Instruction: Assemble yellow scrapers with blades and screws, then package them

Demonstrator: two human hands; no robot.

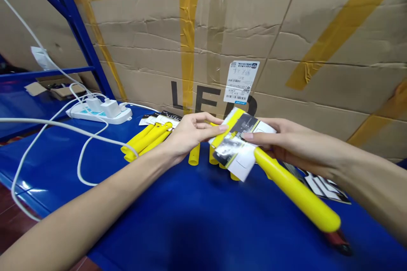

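Observation:
My left hand pinches the left edge of a printed card in black, white and yellow between thumb and fingers. On the card's other side, my right hand grips it with the thumb on top. A yellow tube with a rounded end slants from the card's lower right corner toward the front right. It seems to be held under my right hand, though the fingers there are hidden. Behind the card, more yellow tubes lie on the blue table, partly covered by the card and hands.
Several yellow tubes lie at the left, beside printed cards. More cards lie under my right forearm. A blurred red and black object is at front right. A power strip trails white cables. A large taped carton stands behind.

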